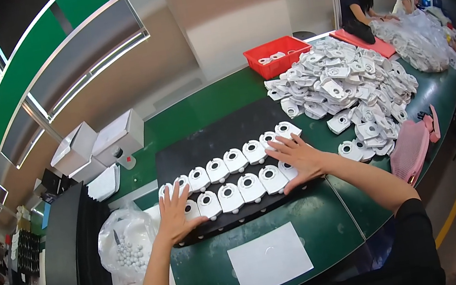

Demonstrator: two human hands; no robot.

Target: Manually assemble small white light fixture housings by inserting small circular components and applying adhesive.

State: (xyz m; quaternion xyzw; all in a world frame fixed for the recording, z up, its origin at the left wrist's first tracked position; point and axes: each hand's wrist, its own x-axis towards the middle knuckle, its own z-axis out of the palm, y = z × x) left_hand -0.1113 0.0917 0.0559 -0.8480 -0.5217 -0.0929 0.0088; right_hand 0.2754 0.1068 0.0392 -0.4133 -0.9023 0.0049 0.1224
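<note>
On a black board [200, 153], 2 rows of white parts [228, 194] are set between the left hand [175, 217] and the right hand [300, 159], their long axis slanted up to the right. Both hands are spread open at the row ends, nothing seen gripped, neither clearly nearer.

The view, a head-worn wide fisheye, looks down and forward from above the near edge of the green worktop [202, 278], close over the left hand [177, 219] and right hand [301, 158], taking in the wall [229, 17] beyond; straight edges bow toward its dark rim.
</note>
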